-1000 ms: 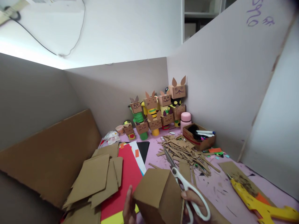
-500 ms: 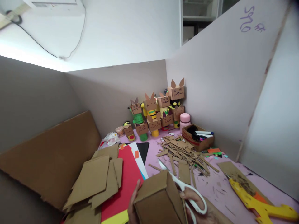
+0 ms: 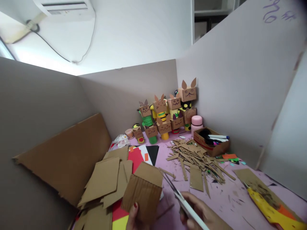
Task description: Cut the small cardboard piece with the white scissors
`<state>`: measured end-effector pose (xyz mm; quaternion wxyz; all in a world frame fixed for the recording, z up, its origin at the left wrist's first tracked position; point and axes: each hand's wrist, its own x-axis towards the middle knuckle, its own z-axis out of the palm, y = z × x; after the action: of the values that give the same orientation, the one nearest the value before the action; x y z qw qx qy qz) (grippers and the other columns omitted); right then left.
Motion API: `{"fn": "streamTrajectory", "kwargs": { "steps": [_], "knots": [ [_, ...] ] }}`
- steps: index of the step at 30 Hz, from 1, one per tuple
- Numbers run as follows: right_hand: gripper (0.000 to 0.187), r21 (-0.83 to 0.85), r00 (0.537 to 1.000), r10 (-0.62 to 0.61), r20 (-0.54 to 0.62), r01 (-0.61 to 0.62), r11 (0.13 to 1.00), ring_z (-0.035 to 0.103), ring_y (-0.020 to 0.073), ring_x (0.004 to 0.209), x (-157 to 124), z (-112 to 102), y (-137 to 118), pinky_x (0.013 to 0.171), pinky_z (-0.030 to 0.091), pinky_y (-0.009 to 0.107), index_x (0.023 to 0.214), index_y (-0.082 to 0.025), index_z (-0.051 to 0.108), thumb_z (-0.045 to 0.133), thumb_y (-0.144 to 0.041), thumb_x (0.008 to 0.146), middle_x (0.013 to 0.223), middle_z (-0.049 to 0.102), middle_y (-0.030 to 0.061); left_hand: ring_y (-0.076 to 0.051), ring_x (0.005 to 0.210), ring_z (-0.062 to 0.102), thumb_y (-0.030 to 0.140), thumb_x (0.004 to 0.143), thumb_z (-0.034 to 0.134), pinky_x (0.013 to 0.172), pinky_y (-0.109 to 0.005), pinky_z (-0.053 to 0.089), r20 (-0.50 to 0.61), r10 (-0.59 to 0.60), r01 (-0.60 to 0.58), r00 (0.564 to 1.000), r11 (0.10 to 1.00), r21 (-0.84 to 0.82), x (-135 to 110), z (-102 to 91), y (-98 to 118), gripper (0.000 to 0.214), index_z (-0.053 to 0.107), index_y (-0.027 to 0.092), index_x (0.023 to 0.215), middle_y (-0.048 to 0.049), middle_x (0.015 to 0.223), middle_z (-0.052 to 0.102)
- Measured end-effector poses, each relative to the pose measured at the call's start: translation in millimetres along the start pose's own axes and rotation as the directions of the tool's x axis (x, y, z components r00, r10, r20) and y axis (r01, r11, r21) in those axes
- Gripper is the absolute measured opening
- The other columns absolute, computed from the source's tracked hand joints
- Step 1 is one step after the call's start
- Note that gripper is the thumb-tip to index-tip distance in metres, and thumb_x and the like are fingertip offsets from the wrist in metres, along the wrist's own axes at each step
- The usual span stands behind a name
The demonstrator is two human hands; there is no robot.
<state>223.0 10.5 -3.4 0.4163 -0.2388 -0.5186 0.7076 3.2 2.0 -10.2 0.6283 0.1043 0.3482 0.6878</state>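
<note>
At the bottom edge my left hand (image 3: 132, 220) grips a folded brown cardboard box piece (image 3: 143, 191) from below, thumb on its corrugated face. The piece stands upright over the coloured paper sheets (image 3: 139, 156). Just to its right, my right hand (image 3: 203, 214) is closed around white-handled scissors (image 3: 178, 195). Their blades point up and left toward the cardboard's right edge. Only part of each hand shows.
Loose cardboard sheets (image 3: 103, 180) lie left, against a large cardboard panel (image 3: 64, 159). A heap of cardboard strips (image 3: 196, 156) sits mid-table. Cardboard animal figures (image 3: 168, 111), a pink bottle (image 3: 196, 123) and a box of markers (image 3: 212, 140) stand at the back. A yellow glue gun (image 3: 268, 204) lies right.
The cardboard piece has turned and shifted left, now showing its corrugated face. The scissors have swung lower and more edge-on. The view has drifted slightly.
</note>
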Motion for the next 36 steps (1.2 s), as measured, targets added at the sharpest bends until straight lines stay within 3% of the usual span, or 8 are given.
{"fn": "streamTrajectory", "kwargs": {
  "steps": [3, 6, 9, 14, 19, 25, 31, 36],
  "knots": [
    [0.059, -0.123, 0.999, 0.053, -0.011, -0.054, 0.991, 0.051, 0.0147, 0.071, -4, 3, -5, 0.067, 0.04, 0.025, 0.111, -0.023, 0.054, 0.076, -0.041, 0.06, 0.079, 0.054, -0.0017, -0.031, 0.083, 0.068, 0.034, 0.062, 0.076, 0.081, -0.047, 0.052, 0.01, 0.019, -0.019, 1.0, 0.999, -0.025, 2, -1.2, 4, 0.042, 0.066, 0.022, 0.102, -0.0089, 0.088, 0.075],
    [0.049, -0.286, 0.999, 0.049, -0.023, -0.054, 0.957, 0.054, 0.0194, 0.084, -6, 2, -8, 0.078, 0.041, 0.027, 0.106, -0.023, 0.058, 0.073, -0.029, 0.06, 0.09, 0.058, 0.001, -0.031, 0.082, 0.069, 0.03, 0.067, 0.073, 0.074, -0.044, 0.056, -0.04, 0.068, -0.069, 0.997, 0.997, -0.018, 1, -1.1, 5, 0.065, 0.048, 0.022, 0.127, -0.0083, 0.089, 0.075],
    [0.049, -0.416, 0.998, 0.044, -0.046, -0.059, 0.908, 0.055, 0.0253, 0.094, -5, 2, -12, 0.08, 0.043, 0.028, 0.109, -0.021, 0.058, 0.067, -0.028, 0.061, 0.096, 0.061, 0.0057, -0.027, 0.078, 0.069, 0.021, 0.071, 0.068, 0.069, -0.04, 0.057, -0.082, 0.114, -0.114, 0.99, 0.994, 0.001, -2, 4.5, 6, 0.073, 0.037, 0.02, 0.136, -0.0069, 0.087, 0.075],
    [0.056, -0.589, 0.994, 0.018, -0.105, -0.077, 0.804, 0.056, 0.024, 0.08, -2, 2, -16, 0.069, 0.045, 0.028, 0.109, -0.015, 0.062, 0.064, -0.025, 0.054, 0.095, 0.061, 0.0092, -0.022, 0.075, 0.07, 0.023, 0.072, 0.067, 0.071, -0.03, 0.055, -0.07, 0.052, -0.055, 0.996, 0.998, -0.035, -5, 9.4, 5, 0.058, 0.051, 0.022, 0.127, -0.0047, 0.086, 0.076],
    [0.058, -0.649, 0.995, -0.032, -0.098, -0.04, 0.759, 0.05, 0.0183, 0.065, -2, 1, -14, 0.059, 0.043, 0.025, 0.111, -0.014, 0.063, 0.067, -0.033, 0.056, 0.08, 0.058, 0.0046, -0.026, 0.076, 0.069, 0.031, 0.065, 0.073, 0.079, -0.036, 0.052, -0.053, 0.002, -0.001, 0.999, 0.999, 0.034, -4, 6.8, 3, 0.061, 0.057, 0.017, 0.122, -0.007, 0.084, 0.076],
    [0.052, -0.616, 0.994, -0.063, -0.088, -0.005, 0.788, 0.059, 0.0219, 0.078, -4, 2, -12, 0.071, 0.046, 0.026, 0.111, -0.021, 0.064, 0.068, -0.031, 0.06, 0.089, 0.066, 0.0036, -0.027, 0.077, 0.069, 0.031, 0.063, 0.074, 0.086, -0.038, 0.05, -0.091, -0.011, 0.016, 0.996, 0.998, 0.056, -3, 7.4, 2, 0.063, 0.057, 0.017, 0.122, -0.0054, 0.079, 0.076],
    [0.048, -0.702, 0.994, -0.087, -0.064, 0.017, 0.712, 0.054, 0.017, 0.06, -4, 2, -15, 0.055, 0.042, 0.023, 0.106, -0.018, 0.067, 0.059, -0.027, 0.06, 0.075, 0.066, 0.0022, -0.028, 0.083, 0.069, 0.033, 0.065, 0.073, 0.091, -0.039, 0.046, -0.021, -0.07, 0.071, 0.997, 0.997, 0.014, -1, 3.8, 3, 0.042, 0.069, 0.02, 0.105, -0.0062, 0.084, 0.076],
    [0.053, -0.692, 0.993, -0.11, -0.036, 0.055, 0.72, 0.062, 0.0224, 0.073, -5, -1, -12, 0.064, 0.049, 0.026, 0.113, -0.016, 0.065, 0.062, -0.036, 0.064, 0.089, 0.07, 0.008, -0.023, 0.076, 0.07, 0.03, 0.065, 0.074, 0.091, -0.033, 0.046, -0.002, -0.1, 0.1, 0.995, 0.994, -0.037, -1, 2.0, 5, 0.026, 0.074, 0.02, 0.089, -0.0048, 0.084, 0.076]
  ]
}}
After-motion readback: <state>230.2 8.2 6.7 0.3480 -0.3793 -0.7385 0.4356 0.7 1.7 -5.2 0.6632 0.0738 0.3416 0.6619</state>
